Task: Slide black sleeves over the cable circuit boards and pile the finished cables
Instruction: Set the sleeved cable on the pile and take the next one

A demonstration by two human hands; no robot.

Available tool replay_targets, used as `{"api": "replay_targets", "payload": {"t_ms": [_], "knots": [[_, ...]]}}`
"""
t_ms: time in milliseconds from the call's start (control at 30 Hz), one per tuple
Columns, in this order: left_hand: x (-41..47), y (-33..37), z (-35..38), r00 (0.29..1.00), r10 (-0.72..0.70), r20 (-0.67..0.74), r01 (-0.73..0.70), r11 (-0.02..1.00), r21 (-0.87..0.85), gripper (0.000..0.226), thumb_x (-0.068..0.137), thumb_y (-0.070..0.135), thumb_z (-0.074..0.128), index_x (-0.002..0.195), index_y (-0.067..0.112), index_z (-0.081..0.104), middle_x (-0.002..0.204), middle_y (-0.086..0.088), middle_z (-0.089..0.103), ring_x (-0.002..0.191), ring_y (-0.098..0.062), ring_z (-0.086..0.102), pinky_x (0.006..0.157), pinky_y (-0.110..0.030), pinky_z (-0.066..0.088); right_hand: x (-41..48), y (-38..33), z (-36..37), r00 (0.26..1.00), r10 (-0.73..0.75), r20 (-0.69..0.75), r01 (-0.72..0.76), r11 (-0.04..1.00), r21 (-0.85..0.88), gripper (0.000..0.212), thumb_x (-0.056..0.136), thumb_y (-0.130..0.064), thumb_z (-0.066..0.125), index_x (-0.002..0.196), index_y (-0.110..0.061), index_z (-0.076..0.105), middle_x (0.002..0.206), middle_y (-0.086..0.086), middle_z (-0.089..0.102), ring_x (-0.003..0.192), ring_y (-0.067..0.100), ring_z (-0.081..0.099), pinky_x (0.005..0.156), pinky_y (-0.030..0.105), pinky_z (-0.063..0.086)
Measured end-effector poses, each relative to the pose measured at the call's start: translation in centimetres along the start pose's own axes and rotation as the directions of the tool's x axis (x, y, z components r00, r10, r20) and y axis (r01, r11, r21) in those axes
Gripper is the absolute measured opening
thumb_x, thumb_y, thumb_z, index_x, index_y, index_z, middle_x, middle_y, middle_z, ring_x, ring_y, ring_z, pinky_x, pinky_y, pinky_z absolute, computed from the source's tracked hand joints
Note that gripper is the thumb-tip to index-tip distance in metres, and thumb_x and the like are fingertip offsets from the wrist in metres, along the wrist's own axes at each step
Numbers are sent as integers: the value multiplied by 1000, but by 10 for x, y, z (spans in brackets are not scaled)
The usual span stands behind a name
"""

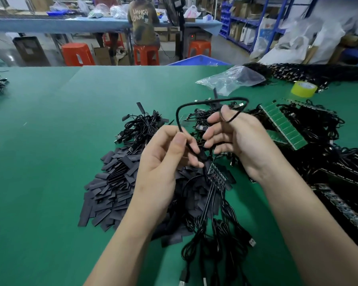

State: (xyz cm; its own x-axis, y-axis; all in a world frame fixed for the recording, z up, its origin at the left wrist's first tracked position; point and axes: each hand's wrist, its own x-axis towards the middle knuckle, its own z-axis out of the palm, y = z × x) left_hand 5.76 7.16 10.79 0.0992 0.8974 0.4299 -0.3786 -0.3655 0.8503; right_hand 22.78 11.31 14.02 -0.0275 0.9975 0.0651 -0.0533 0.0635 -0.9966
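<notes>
Above the pile of black sleeves (112, 182), the left hand (165, 159) pinches a black cable (196, 102) between thumb and fingers. The right hand (236, 137) holds its other stretch with curled fingers, and the cable loops up between them. A circuit board strip (216, 172) hangs over the pile's right edge. Finished cables (141, 124) lie just behind the pile.

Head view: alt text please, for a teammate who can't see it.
A left hand and a right hand hold a looped black cable above a green table. A bare board hangs below the hands, over a pile of flat black sleeves.
</notes>
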Motion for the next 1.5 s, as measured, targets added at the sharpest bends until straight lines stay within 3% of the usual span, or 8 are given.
{"api": "replay_targets", "payload": {"t_ms": [200, 433, 567, 733, 967, 1167, 1333, 1500], "knots": [[-4, -3, -7, 998, -40, -45, 38, 998, -52, 19, 104, 23, 50, 93, 22, 66, 86, 1, 65, 69, -12, 62, 77, -33, 59, -16, 23, -9, 992, 11, 126, -3, 998, -63, 35, 111, -29, 36, 115, -15, 68, 98, 12, 79, 90, 23, 75, 68, 29, 60], [-11, -1, -10, 998, -46, -43, 42, 995, -93, 22, 103, 22, 49, 91, 24, 68, 85, 3, 64, 68, -10, 60, 75, -32, 59, -21, 57, -27, 997, -66, 51, 82, 887, -455, 34, 108, -26, 46, 132, -48, 57, 119, -24, 71, 116, -6, 60, 104, 37, 45], [-15, 1, -9, 997, -57, -46, 49, 987, -151, 18, 99, 24, 53, 89, 23, 68, 82, 3, 62, 65, -9, 58, 72, -29, 59, -29, 77, -38, 997, 21, 76, 28, 803, -595, 43, 105, -34, 53, 135, -63, 45, 122, -32, 63, 117, -10, 55, 107, 35, 41], [-23, 0, -6, 996, -90, -28, 84, 984, -154, 15, 97, 29, 56, 89, 25, 69, 79, 4, 60, 68, -9, 53, 73, -27, 54, -39, 90, -41, 994, 12, 105, 63, 733, -677, 30, 97, -33, 66, 121, -50, 60, 123, -30, 61, 118, -16, 50, 102, 23, 40], [-31, -8, -6, 987, -144, -70, 130, 977, -167, 14, 96, 31, 57, 90, 22, 66, 75, 3, 55, 71, -14, 53, 73, -28, 53, -51, 61, -70, 972, -116, 205, 206, 841, -501, 16, 94, -22, 70, 91, -37, 72, 94, -9, 72, 84, 2, 65, 78, 20, 48], [-34, -13, -1, 985, -169, -23, 164, 975, -148, 16, 100, 26, 52, 91, 22, 65, 74, 2, 55, 60, -12, 54, 58, -27, 52, -65, 48, -92, 962, -272, 38, 274, 957, -91, 11, 78, -30, 77, 87, -24, 75, 90, 9, 63, 86, 22, 55, 81, 27, 46], [-38, -15, 1, 976, -215, -25, 206, 960, -189, 20, 99, 22, 49, 88, 21, 65, 69, 2, 50, 48, -10, 43, 47, -24, 46, -67, 41, -92, 954, -287, -88, 291, 956, 29, 11, 82, -11, 66, 94, -11, 66, 80, -2, 63, 59, -6, 52, 61, 7, 43], [-39, -17, -5, 967, -253, -10, 247, 951, -188, 18, 99, 28, 50, 89, 22, 65, 66, 4, 44, 45, -4, 30, 40, -16, 29, -68, 38, -90, 951, -214, -222, 252, 954, 161, 14, 81, -16, 65, 94, -18, 68, 84, -4, 60, 69, 0, 53, 67, 13, 47]]}}
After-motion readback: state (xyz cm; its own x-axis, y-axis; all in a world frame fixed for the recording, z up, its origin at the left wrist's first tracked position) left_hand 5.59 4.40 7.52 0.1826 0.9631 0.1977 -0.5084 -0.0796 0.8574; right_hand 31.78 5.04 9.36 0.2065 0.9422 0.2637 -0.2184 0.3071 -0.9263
